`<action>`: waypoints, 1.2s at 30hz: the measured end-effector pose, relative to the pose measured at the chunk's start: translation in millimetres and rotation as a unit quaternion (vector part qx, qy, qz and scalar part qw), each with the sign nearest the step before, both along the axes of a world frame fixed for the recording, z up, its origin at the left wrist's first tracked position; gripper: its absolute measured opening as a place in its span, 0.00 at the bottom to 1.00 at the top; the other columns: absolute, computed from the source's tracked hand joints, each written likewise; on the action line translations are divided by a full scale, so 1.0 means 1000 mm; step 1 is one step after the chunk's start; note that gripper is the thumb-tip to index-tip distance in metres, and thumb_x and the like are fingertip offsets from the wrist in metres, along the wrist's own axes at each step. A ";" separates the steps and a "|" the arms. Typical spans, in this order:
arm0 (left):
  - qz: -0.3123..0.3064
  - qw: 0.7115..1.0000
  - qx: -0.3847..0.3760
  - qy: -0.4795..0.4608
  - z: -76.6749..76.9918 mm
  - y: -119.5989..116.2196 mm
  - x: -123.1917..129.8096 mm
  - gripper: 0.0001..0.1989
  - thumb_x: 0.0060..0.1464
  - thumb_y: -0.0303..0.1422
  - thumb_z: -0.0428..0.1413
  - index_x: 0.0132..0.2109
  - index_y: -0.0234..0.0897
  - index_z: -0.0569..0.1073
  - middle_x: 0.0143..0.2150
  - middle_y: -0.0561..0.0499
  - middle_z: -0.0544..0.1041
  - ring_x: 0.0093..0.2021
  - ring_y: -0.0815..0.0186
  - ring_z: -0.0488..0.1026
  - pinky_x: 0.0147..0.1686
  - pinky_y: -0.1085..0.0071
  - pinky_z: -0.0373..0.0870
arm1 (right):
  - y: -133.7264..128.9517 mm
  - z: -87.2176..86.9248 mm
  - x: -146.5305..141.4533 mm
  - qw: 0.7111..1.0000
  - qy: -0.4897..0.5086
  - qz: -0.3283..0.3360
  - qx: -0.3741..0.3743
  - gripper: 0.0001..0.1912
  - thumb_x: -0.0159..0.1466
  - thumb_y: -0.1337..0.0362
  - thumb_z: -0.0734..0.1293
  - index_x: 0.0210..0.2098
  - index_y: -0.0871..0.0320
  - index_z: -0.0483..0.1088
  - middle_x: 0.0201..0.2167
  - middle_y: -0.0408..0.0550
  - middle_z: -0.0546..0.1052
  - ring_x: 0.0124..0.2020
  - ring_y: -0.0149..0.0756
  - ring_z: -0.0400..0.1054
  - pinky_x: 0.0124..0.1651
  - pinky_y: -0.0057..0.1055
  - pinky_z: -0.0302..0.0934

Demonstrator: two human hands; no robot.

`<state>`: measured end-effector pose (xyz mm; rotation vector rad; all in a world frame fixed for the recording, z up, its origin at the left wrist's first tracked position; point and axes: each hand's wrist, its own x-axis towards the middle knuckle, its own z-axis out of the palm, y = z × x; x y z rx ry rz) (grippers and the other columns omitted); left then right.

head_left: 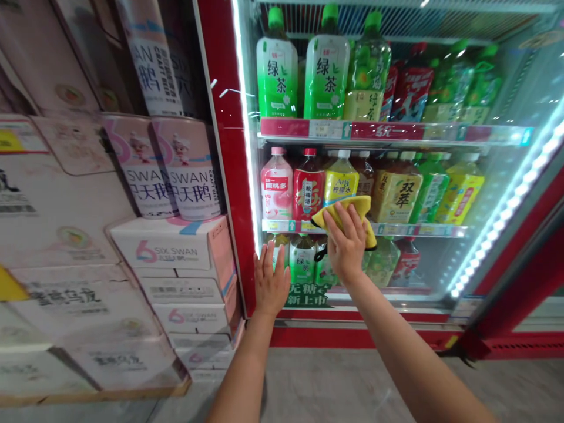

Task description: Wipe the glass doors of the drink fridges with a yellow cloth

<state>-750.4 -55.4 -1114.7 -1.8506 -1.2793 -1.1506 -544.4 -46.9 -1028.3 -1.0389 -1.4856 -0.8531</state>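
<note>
Behind glass (440,258), 3 rows of bottles (326,82) stand lit. Wiping seems the step in hand: the right hand (347,242), loosely closed, holds a cloth (361,205) against it; the left hand (272,283) is open, empty. Another stroke likely wants even pressure.

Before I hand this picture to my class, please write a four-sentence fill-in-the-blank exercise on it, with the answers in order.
The cloth under the right hand is mainly ____ in color.
The left hand is near the cooler frame, which is ____.
The large green tea bottles on the top shelf have ____ caps.
The large numeral on the topmost SIX SWAN carton is ____.

Missing words: yellow; red; green; 6.
</note>
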 end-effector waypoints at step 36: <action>0.048 0.998 -0.026 -0.007 -0.033 -0.018 -0.051 0.42 0.65 0.26 0.52 0.77 0.33 0.37 0.73 0.36 0.63 0.73 0.53 0.61 0.69 0.57 0.63 | -0.008 -0.031 -0.058 0.934 -0.330 0.133 -0.024 0.18 0.74 0.63 0.62 0.61 0.46 0.71 0.62 0.38 0.76 0.71 0.35 0.58 0.79 0.43 0.30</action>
